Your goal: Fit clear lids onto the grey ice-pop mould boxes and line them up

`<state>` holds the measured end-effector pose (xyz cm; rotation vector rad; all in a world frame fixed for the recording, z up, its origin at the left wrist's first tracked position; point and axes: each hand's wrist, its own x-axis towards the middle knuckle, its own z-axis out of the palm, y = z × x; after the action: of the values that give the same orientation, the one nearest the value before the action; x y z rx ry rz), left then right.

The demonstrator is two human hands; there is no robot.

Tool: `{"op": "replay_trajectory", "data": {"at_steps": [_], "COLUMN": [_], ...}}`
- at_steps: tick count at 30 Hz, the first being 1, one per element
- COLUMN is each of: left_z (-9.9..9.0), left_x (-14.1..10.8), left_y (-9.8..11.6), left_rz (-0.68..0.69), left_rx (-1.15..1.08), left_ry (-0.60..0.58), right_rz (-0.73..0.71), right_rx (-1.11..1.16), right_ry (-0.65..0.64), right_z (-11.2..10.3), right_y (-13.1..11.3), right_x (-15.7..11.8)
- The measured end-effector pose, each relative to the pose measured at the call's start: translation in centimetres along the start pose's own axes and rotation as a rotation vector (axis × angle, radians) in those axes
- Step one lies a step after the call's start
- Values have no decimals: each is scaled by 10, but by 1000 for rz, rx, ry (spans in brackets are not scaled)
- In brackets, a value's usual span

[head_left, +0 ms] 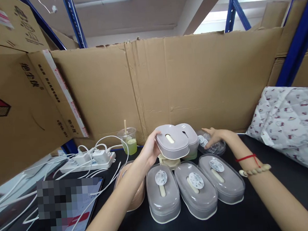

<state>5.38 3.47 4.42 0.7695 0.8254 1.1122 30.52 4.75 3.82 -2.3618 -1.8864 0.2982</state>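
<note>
My left hand [151,147] is closed on the left end of a grey oval lidded box [175,145], which is raised and tilted at the back of the table. A similar grey-lidded box [191,135] stands right behind it. My right hand [218,136] has its fingers apart over a clear plastic heap [216,148] with round white stickers [201,139]; whether it grips any of it is unclear. In front lie three grey oval lidded boxes [162,204] [202,205] [227,189], each bearing a round white label. A peach-coloured box [138,197] is partly hidden by my left forearm.
A plastic cup [131,145] of green drink with a straw stands at the back. On the left are a white power strip [94,160], several cables and a tablet-like screen [90,201]. Cardboard [193,81] walls the back; a quilted patterned bag [289,123] sits right.
</note>
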Motion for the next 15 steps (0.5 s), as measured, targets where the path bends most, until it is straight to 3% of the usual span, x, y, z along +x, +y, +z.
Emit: {"op": "replay_trajectory", "data": {"at_steps": [7, 15], "left_z": [1, 4], "left_x": [0, -5], "left_y": [-2, 5], "left_rz": [42, 69], "left_rx": [-40, -45], "left_ry": [5, -1], "right_rz": [-32, -12], "right_rx": [-94, -214], "right_ry": [30, 63], "right_z": [28, 13], "right_y": [-21, -35], "right_x": [12, -9]}}
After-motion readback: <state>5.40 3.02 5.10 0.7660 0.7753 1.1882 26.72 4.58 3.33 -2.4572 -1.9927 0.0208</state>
